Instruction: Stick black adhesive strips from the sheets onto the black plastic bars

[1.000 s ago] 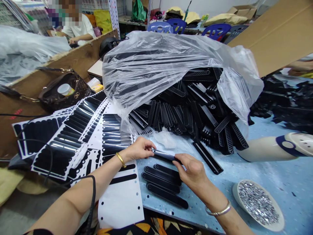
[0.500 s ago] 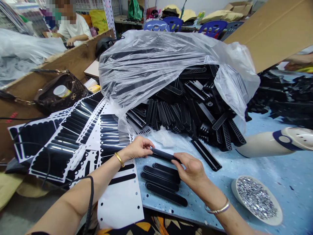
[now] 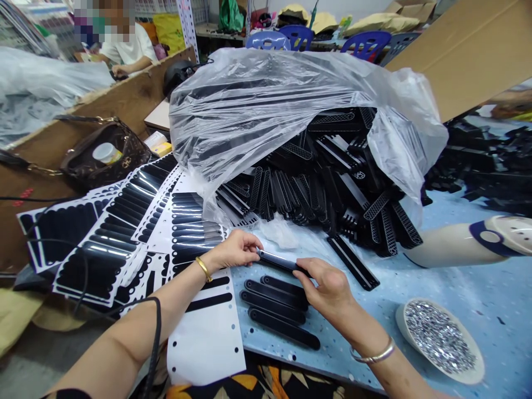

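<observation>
My left hand (image 3: 238,247) pinches the left end of a narrow black plastic strip (image 3: 276,259) with rounded ends and a small hole. Fingers of my right hand (image 3: 326,282) grip its other end, so the strip hangs level between both hands, just over the table. Below it, several similar black strips (image 3: 282,330) lie side by side. Left of these is a white backing sheet (image 3: 203,343) carrying long black stickers, partly under my left forearm. Behind my hands, many black plastic pieces (image 3: 311,194), some comb-like, spill from a clear plastic bag (image 3: 266,88).
A white bowl (image 3: 477,360) of small shiny pieces stands at the right, near a cream-and-blue handheld device (image 3: 465,244). More sticker sheets (image 3: 95,255) and a brown handbag (image 3: 87,160) lie left. Beyond a wooden partition (image 3: 137,83) sits another person (image 3: 128,52).
The strip between my hands has tilted slightly, and its upper face now catches more light. Both hands keep their hold in nearly the same place. The view has shifted a little.
</observation>
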Demonstrator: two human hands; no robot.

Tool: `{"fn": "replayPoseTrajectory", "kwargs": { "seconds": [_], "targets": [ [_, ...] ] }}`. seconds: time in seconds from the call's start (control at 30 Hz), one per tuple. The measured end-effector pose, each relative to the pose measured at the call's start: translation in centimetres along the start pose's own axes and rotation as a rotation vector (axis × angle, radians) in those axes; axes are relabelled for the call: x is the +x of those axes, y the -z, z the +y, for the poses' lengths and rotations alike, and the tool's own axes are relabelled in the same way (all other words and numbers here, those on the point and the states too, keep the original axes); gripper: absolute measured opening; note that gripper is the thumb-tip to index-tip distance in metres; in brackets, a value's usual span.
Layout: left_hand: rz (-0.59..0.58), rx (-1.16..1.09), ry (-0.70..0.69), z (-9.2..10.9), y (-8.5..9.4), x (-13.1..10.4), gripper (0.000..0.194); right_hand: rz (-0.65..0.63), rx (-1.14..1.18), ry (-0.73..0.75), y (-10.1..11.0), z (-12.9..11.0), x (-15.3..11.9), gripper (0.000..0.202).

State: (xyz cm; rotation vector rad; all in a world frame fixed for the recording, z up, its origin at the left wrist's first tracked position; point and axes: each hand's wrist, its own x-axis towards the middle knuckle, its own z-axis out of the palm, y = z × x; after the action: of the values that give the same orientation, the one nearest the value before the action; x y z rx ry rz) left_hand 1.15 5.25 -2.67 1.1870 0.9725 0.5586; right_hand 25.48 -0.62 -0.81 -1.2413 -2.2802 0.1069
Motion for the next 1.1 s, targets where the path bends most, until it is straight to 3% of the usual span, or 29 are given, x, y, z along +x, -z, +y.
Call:
{"fn": "replayPoseTrajectory", "kwargs": {
  "seconds": [1.1],
  "targets": [
    [-0.018, 0.035, 0.015, 0.33, 0.2, -0.11, 0.017, -0.01, 0.001, -0.023, -0.47, 0.03, -0.51, 0.014]
  ]
}}
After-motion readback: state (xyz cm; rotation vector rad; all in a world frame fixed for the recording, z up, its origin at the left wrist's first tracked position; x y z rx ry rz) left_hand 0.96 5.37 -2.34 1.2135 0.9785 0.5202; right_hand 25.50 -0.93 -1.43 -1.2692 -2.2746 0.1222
